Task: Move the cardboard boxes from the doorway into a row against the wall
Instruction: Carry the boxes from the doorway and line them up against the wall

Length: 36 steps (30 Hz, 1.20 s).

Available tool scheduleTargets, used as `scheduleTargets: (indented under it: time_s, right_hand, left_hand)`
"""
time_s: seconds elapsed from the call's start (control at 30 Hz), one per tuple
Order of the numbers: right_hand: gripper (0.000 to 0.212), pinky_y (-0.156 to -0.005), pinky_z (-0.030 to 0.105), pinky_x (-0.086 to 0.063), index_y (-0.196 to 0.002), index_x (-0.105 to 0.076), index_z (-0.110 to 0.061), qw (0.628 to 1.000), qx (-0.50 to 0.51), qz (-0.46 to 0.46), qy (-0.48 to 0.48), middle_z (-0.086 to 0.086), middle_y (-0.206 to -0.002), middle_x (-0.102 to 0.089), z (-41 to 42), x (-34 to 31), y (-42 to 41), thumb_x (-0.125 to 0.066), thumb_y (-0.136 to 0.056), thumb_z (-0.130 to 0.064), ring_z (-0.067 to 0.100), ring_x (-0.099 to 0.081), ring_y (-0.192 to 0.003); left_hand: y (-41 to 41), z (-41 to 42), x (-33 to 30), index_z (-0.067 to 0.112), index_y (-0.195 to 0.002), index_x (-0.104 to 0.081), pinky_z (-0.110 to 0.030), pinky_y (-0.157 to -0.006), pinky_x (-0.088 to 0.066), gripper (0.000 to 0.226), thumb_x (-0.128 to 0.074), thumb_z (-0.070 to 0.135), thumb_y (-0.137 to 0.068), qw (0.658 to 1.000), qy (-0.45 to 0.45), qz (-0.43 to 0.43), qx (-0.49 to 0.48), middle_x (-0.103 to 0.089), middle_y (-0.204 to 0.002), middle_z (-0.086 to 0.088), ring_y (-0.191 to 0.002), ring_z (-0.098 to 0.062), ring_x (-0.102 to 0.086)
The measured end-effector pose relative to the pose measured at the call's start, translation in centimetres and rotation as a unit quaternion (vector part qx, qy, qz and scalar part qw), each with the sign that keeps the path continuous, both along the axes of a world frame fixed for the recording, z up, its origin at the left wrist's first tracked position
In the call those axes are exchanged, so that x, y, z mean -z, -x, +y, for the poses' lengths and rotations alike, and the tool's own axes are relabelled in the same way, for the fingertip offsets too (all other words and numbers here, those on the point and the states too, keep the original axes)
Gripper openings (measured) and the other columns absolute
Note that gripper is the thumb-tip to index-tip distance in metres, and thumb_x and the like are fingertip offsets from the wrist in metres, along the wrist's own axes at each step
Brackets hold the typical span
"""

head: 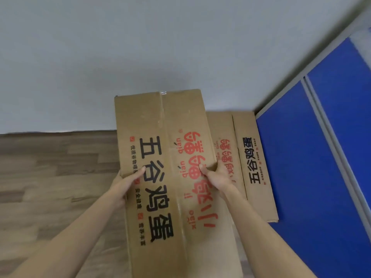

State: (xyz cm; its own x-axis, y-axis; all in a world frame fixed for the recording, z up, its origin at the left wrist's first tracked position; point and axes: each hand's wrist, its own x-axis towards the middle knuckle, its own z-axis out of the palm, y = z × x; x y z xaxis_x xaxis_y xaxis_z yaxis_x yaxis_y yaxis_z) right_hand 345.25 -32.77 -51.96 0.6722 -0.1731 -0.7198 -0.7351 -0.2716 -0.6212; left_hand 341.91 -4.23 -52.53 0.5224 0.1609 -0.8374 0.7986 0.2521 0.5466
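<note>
Held box (172, 177): brown corrugated carton, printed top, tape seam down the centre, 2 hands on it. Sits in front of the wall (140, 47), raised above the wood floor (50, 177), far end just short of the wall, nearer than the placed box. Likely stiff; the top looks flat, with no sag under the thumbs. Weight unclear. Egg print on top, so treat the contents as fragile: no dropping, no tipping. The cardboard gives dry, decent friction, and the side edges at mid-length are the sensible hold, as used here.

Left hand (128, 181): grips the box's left edge, thumb on top, fingers wrapped under and out of sight. Right hand (215, 177): grips the right edge, thumb over the top corner, fingers hidden underneath. Both forearms extend forward, roughly symmetric, wrists level.

Placed box (247, 163): same type, on the floor against the wall, in the corner beside the blue partition (311, 177). It's partly hidden behind the held box's right side.

Judgement: next it goes down left of the placed box, flush to the wall.
</note>
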Motion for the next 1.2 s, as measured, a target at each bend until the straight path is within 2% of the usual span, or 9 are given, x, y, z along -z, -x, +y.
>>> scheduleTargets:
  time_s: [0.07, 0.23, 0.37, 0.47, 0.57, 0.73, 0.9, 1.03, 1.2]
  right_hand:
    - [0.041, -0.106, 0.048, -0.051, -0.117, -0.051, -0.023, 1.000, 0.006, 0.012, 0.004, -0.003, -0.113, -0.066, -0.6, 4.0, -2.1, -0.076, -0.089, -0.040, 0.021, -0.064, -0.114]
    - [0.050, -0.108, 0.049, -0.050, -0.133, -0.051, -0.019, 0.999, 0.020, 0.045, 0.018, 0.003, -0.128, -0.065, -2.6, 14.5, -5.1, -0.072, -0.093, -0.038, 0.024, -0.062, -0.121]
    - [0.026, -0.109, 0.050, -0.047, -0.122, -0.055, -0.021, 0.997, 0.024, 0.075, 0.019, 0.001, -0.123, -0.065, -4.0, 19.5, -7.1, -0.060, -0.101, -0.036, 0.023, -0.061, -0.117]
    - [0.020, -0.110, 0.044, -0.047, -0.118, -0.052, -0.021, 0.996, 0.013, 0.077, 0.042, -0.002, -0.117, -0.061, -4.3, 21.6, -8.1, -0.057, -0.103, -0.033, 0.019, -0.057, -0.114]
    - [0.031, -0.109, 0.041, -0.046, -0.130, -0.054, -0.017, 0.996, 0.006, 0.072, 0.058, -0.003, -0.115, -0.059, -4.4, 22.8, -9.0, -0.057, -0.103, -0.032, 0.019, -0.055, -0.113]
    - [0.047, -0.109, 0.042, -0.048, -0.141, -0.054, -0.012, 0.993, 0.007, 0.038, 0.115, 0.006, -0.135, -0.062, -3.5, 25.2, -10.6, -0.066, -0.099, -0.028, 0.027, -0.058, -0.128]
    - [0.059, -0.114, 0.039, -0.042, -0.149, -0.049, -0.014, 0.977, -0.042, 0.005, 0.210, 0.012, -0.148, -0.043, -2.1, 27.6, -10.2, -0.071, -0.094, -0.017, 0.029, -0.049, -0.133]
    - [0.058, -0.112, 0.040, -0.047, -0.148, -0.052, -0.019, 0.975, -0.050, -0.037, 0.213, 0.008, -0.141, -0.045, -0.9, 29.2, -9.5, -0.071, -0.093, -0.011, 0.025, -0.054, -0.127]
    - [0.055, -0.095, 0.046, -0.060, -0.146, -0.055, -0.027, 0.986, -0.039, -0.016, 0.160, 0.006, -0.139, -0.054, -1.5, 29.3, -10.5, -0.070, -0.093, -0.019, 0.028, -0.068, -0.110]
  left_hand:
    - [-2.5, -0.4, 4.2, 0.025, -0.141, -0.052, -0.058, -0.101, -0.046, 0.097, -0.090, 0.045, -0.054, 1.000, 0.004, 0.013, 0.013, -0.069, -0.128, -0.009, -0.119, -0.033, -0.062]
    - [-6.3, -2.1, 14.4, 0.026, -0.148, -0.048, -0.057, -0.102, -0.046, 0.081, -0.085, 0.038, -0.077, 0.998, -0.010, 0.053, 0.037, -0.067, -0.131, -0.009, -0.121, -0.032, -0.060]
    - [-9.3, -2.8, 19.3, 0.024, -0.150, -0.046, -0.055, -0.100, -0.044, 0.081, -0.083, 0.038, -0.079, 0.996, -0.032, 0.062, 0.060, -0.065, -0.131, -0.009, -0.121, -0.032, -0.058]
    - [-10.4, -3.2, 21.6, 0.025, -0.149, -0.046, -0.059, -0.105, -0.045, 0.090, -0.086, 0.041, -0.070, 0.995, -0.032, 0.069, 0.070, -0.066, -0.132, -0.010, -0.123, -0.033, -0.059]
    - [-11.3, -3.4, 23.4, 0.025, -0.148, -0.047, -0.060, -0.105, -0.046, 0.087, -0.086, 0.041, -0.072, 0.993, -0.041, 0.080, 0.076, -0.067, -0.130, -0.010, -0.121, -0.033, -0.061]
    - [-13.1, -3.4, 26.3, 0.025, -0.145, -0.048, -0.060, -0.105, -0.047, 0.076, -0.083, 0.039, -0.080, 0.991, -0.072, 0.082, 0.076, -0.066, -0.128, -0.009, -0.120, -0.033, -0.061]
    - [-12.8, -4.1, 28.9, 0.026, -0.153, -0.040, -0.061, -0.106, -0.047, 0.088, -0.085, 0.030, -0.079, 0.989, -0.097, 0.071, 0.090, -0.061, -0.134, -0.004, -0.121, -0.029, -0.059]
    - [-13.1, -4.9, 30.0, 0.024, -0.154, -0.039, -0.063, -0.106, -0.047, 0.092, -0.087, 0.028, -0.076, 0.988, -0.118, 0.062, 0.079, -0.062, -0.139, -0.007, -0.125, -0.032, -0.060]
    - [-13.1, -5.3, 29.6, 0.022, -0.153, -0.038, -0.062, -0.108, -0.047, 0.088, -0.086, 0.026, -0.079, 0.987, -0.133, 0.064, 0.070, -0.060, -0.143, -0.009, -0.128, -0.033, -0.059]
